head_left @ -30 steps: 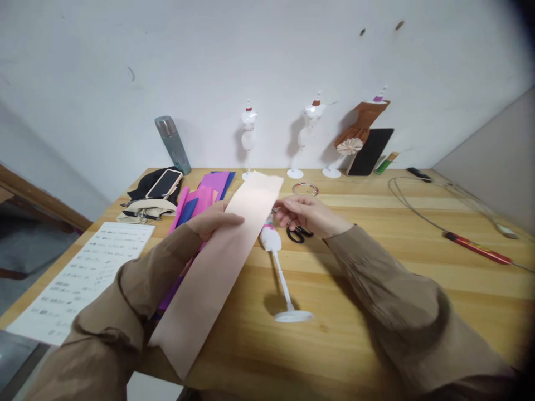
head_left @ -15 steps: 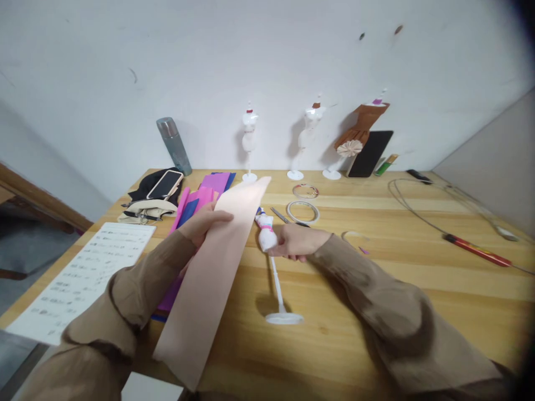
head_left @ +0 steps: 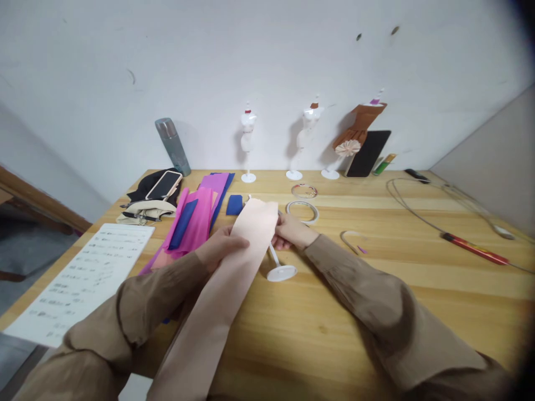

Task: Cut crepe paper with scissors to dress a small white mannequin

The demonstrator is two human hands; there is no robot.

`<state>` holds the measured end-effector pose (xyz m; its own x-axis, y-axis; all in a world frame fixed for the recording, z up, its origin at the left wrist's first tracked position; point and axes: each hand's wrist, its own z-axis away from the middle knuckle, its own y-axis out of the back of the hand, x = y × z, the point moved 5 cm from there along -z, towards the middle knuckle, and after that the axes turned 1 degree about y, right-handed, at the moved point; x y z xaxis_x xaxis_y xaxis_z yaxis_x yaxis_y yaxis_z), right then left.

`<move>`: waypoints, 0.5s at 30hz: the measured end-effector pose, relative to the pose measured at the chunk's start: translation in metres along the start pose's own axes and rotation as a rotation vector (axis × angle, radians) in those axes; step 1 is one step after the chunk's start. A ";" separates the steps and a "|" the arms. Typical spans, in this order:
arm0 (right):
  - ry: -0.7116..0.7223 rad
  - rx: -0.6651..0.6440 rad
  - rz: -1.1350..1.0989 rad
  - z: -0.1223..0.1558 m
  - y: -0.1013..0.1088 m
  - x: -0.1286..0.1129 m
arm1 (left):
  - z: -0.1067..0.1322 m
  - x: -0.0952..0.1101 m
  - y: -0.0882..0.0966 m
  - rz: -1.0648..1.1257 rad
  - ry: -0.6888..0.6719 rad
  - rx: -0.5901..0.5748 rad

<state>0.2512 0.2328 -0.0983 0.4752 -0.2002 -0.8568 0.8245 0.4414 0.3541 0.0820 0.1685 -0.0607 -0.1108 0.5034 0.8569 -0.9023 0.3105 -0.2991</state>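
A long pale pink paper strip (head_left: 238, 284) runs from the bottom edge up to the middle of the table. My left hand (head_left: 223, 245) grips its left edge, thumb on top. At the strip's upper right edge, my right hand (head_left: 290, 231) is closed on a small white mannequin, whose torso is hidden behind the paper. Below the hand show the mannequin's thin pole and round white base (head_left: 282, 273), tilted. A small blue paper piece (head_left: 234, 205) lies just left of the strip's top end.
Pink, purple and blue paper sheets (head_left: 196, 223) lie left of my hands, beside a written sheet (head_left: 79, 284). A phone (head_left: 165, 185) and flask (head_left: 173, 146) stand farther back. Tape rings (head_left: 302, 213), several mannequins (head_left: 248, 139) and a red-handled tool (head_left: 476, 249) are beyond and right.
The paper strip has come over the mannequin's torso, which showed before. The mannequin's base has moved away from me. My left hand has shifted right and slightly nearer; the blue piece is uncovered.
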 end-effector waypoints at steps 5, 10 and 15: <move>-0.026 -0.069 -0.017 0.004 0.001 0.000 | 0.012 -0.004 -0.005 -0.084 0.050 0.000; -0.024 -0.111 0.033 0.009 0.000 -0.003 | 0.033 0.059 0.022 -0.235 -0.122 0.177; -0.036 -0.113 0.046 0.010 -0.003 -0.004 | 0.034 0.091 0.067 -0.293 -0.110 0.210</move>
<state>0.2501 0.2232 -0.0918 0.5239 -0.2076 -0.8261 0.7626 0.5463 0.3463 -0.0028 0.2073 0.0114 0.1310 0.3241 0.9369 -0.9668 0.2509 0.0483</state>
